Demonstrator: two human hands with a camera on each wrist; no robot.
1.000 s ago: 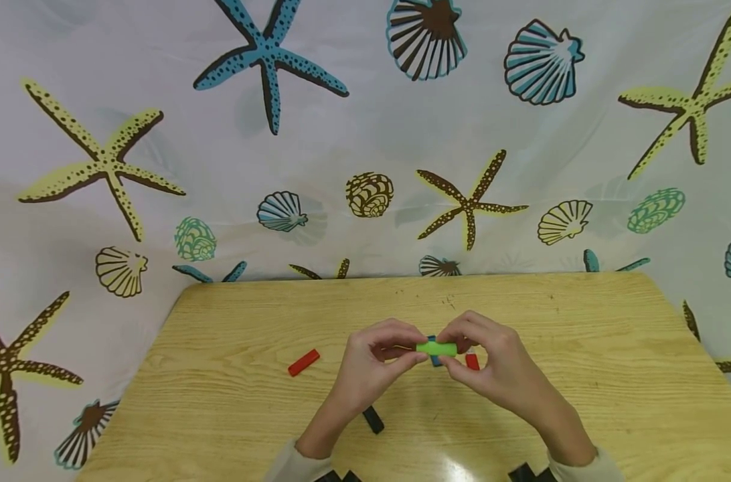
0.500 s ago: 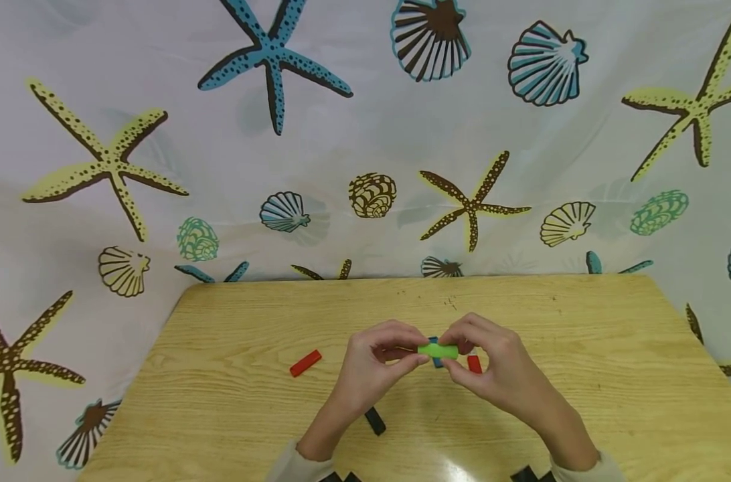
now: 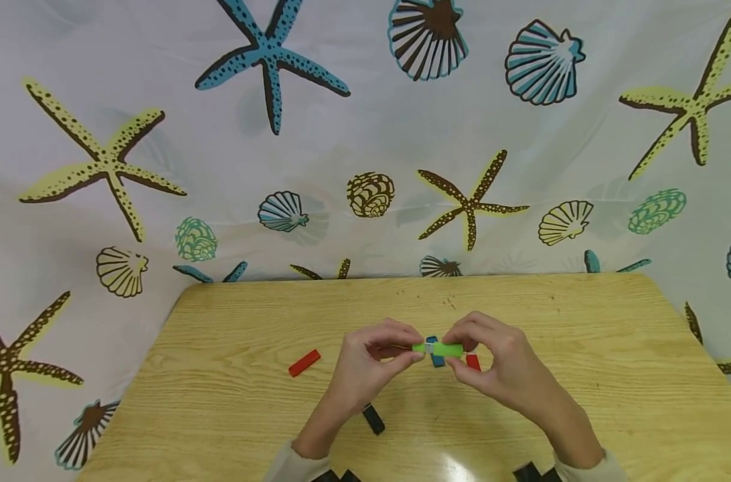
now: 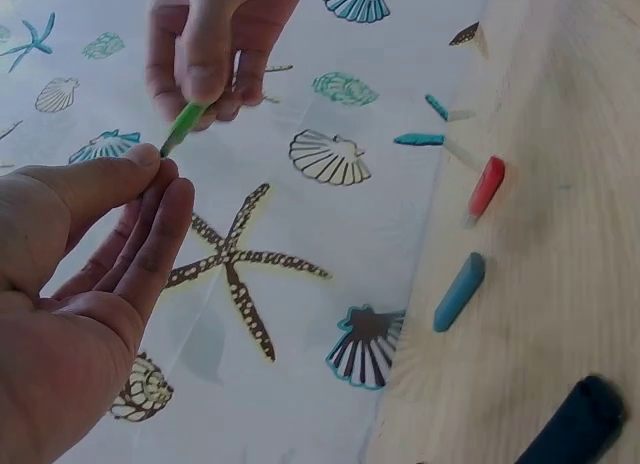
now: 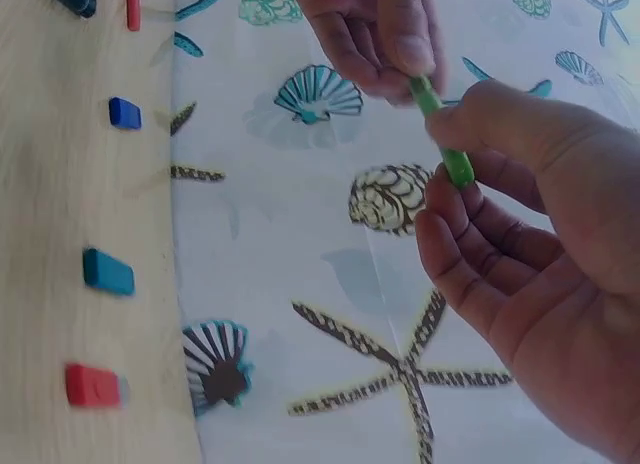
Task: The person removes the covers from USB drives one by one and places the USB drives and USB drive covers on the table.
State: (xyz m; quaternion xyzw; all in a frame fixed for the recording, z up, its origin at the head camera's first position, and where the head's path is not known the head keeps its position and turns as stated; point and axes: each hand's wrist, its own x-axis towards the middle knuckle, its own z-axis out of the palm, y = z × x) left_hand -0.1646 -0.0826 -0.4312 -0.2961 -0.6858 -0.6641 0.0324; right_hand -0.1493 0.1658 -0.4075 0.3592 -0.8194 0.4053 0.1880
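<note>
A slim bright green stick [image 3: 450,349] is held level above the table in the head view, with a silvery band between its body and a short green end piece [image 3: 418,347]. The left hand [image 3: 368,365] pinches the short end piece between thumb and fingers. At the other end, the right hand [image 3: 504,361] pinches the longer body. Seen from the right wrist, the green body [image 5: 456,164] shows between thumb and fingers. The left wrist view shows the green stick [image 4: 184,126] spanning the gap between both hands.
On the wooden table [image 3: 239,335] lie a red stick [image 3: 304,363] at left, a black one [image 3: 374,420] beside the left wrist, a blue one [image 3: 436,360] behind the green stick, and a red one [image 3: 473,362] near the right hand. A patterned cloth [image 3: 341,147] hangs behind.
The hands have moved slightly apart, and a silvery band has appeared between the green body and its short end piece, which looked joined before.
</note>
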